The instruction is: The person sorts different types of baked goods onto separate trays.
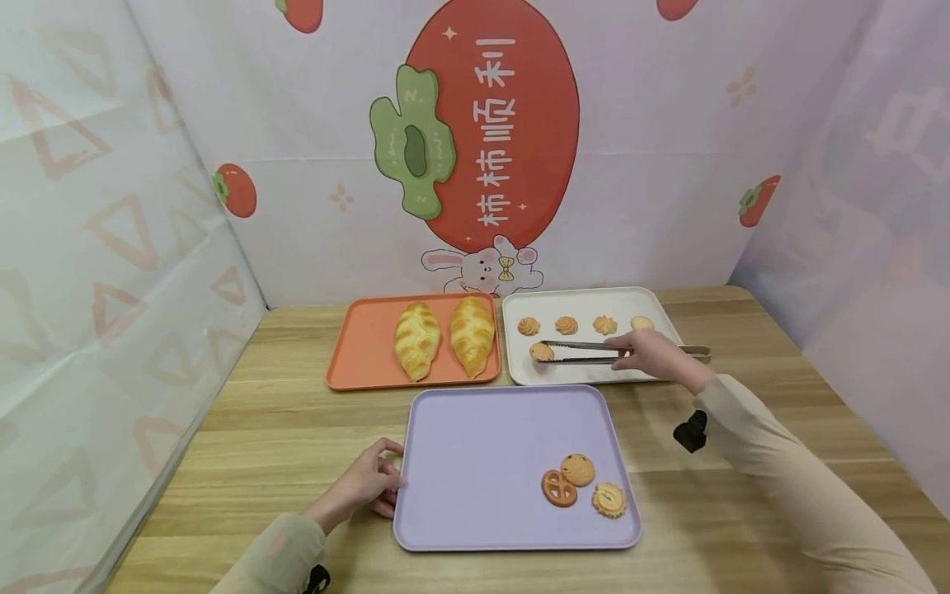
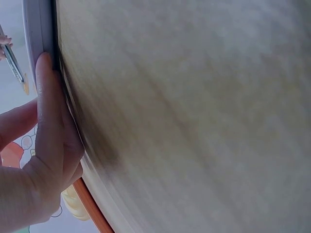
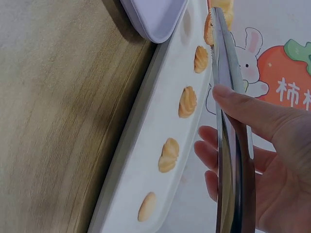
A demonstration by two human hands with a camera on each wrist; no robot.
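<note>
My right hand (image 1: 653, 355) grips metal tongs (image 3: 226, 68) between thumb and fingers. A round cookie (image 1: 542, 352) sits between the tong tips, over the left part of the white tray (image 1: 594, 299). On that tray a row of several cookies (image 3: 187, 102) lies behind the tongs, one of them partly covered by my hand. My left hand (image 1: 364, 483) touches the left rim of the purple tray (image 1: 475, 462), its fingers (image 2: 46, 111) reaching along the side. At the right of the purple tray lie a pretzel-shaped cookie (image 1: 559, 488), a speckled round cookie (image 1: 577, 469) and a scalloped cookie (image 1: 609, 500).
An orange tray (image 1: 364, 346) with two braided bread loaves (image 1: 418, 340) stands at the back left, beside the white tray. Beneath everything is a wooden table (image 1: 282, 429). A printed cloth backdrop (image 1: 312, 124) rises behind the table and at both sides.
</note>
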